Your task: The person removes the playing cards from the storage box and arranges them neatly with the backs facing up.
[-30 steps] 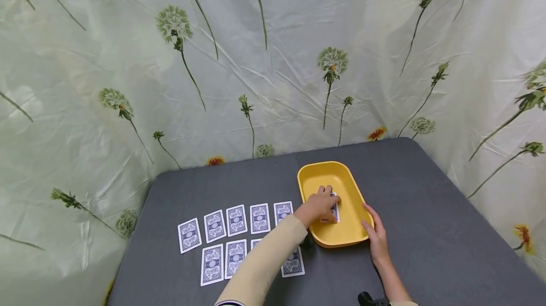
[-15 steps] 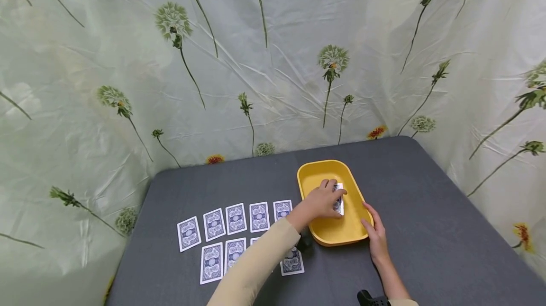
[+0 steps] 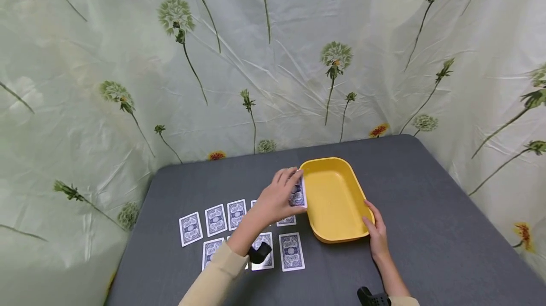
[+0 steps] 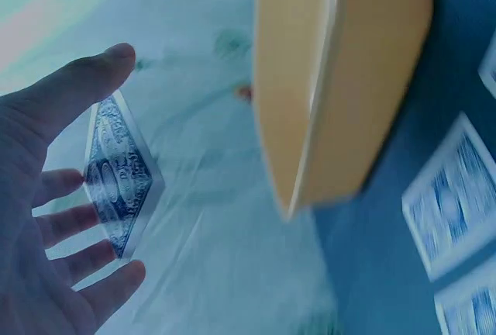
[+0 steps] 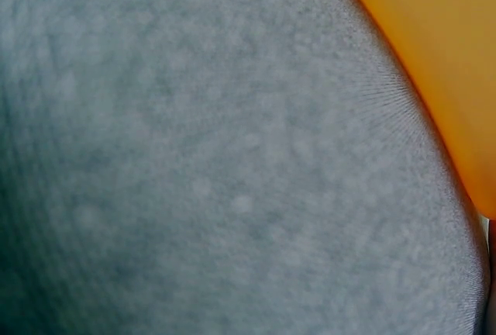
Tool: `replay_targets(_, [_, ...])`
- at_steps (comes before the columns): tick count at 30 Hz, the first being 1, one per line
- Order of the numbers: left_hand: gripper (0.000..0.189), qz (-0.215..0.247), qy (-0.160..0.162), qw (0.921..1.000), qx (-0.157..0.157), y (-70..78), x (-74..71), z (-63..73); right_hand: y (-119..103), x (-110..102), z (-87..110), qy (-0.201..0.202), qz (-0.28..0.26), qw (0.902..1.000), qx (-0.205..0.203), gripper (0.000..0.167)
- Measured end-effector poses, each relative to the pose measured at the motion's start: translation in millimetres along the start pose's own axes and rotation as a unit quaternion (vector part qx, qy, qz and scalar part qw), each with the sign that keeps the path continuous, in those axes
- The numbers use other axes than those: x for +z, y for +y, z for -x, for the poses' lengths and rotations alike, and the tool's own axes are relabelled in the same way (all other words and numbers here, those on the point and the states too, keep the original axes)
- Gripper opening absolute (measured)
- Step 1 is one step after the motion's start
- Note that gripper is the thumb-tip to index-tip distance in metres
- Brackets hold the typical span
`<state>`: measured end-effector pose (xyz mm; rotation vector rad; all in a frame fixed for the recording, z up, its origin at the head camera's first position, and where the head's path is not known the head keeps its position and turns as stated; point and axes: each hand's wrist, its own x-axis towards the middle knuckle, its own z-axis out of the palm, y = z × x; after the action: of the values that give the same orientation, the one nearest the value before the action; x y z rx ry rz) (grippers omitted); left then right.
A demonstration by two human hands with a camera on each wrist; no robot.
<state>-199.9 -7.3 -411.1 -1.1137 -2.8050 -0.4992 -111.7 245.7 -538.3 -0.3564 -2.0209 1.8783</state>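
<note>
My left hand [image 3: 273, 199] pinches a playing card [image 3: 299, 193] by its edges, thumb below and fingers above, over the left rim of a yellow tray [image 3: 339, 197]. The card's blue patterned back shows; whether it is a single card cannot be told. In the left wrist view the same card [image 4: 118, 180] stands tilted between thumb and fingers. My right hand [image 3: 377, 237] grips the tray's right wall near its front corner, thumb inside the rim. The right wrist view shows mostly blurred grey cloth and the tray's wall [image 5: 442, 63].
Two rows of face-down playing cards lie left of the tray, among them one at the far left [image 3: 190, 229] and one at the near right [image 3: 292, 251]. My left arm covers some. A dark grey cloth [image 3: 435, 230] covers the table; a floral curtain [image 3: 281, 69] hangs behind.
My left hand has lifted the card out of the tray and carried it left, past the rim. My right hand keeps its grip on the tray.
</note>
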Motion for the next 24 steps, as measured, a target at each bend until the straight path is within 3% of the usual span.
replay_targets(6, [0.092, 0.032, 0.053, 0.9933, -0.097, -40.5, -25.7, 79.6, -15.5, 4.3, 4.9, 0.005, 0.007, 1.0, 0.002, 0.041])
replay_targets(10, [0.095, 0.037, 0.047, 0.983, -0.174, -69.3, -34.7, 136.9, -16.1, 3.2, 5.7, 0.008, 0.008, 0.9999, 0.003, 0.041])
replay_targets(14, [0.093, 0.049, 0.02, 0.9697, -0.238, -96.4, -32.0, 184.8, -16.3, 1.0, 4.8, 0.01, 0.008, 0.9999, -0.002, 0.041])
replay_targets(19, [0.094, 0.076, -0.02, 0.953, -0.293, -122.2, -12.5, 224.0, -7.8, -1.0, 1.1, 0.007, 0.015, 0.9999, 0.006, 0.041])
replay_targets(24, [0.094, 0.095, -0.022, 0.9485, -0.301, -134.5, 8.9, 242.5, 10.4, -3.2, -0.7, -0.006, 0.026, 0.9995, 0.017, 0.042])
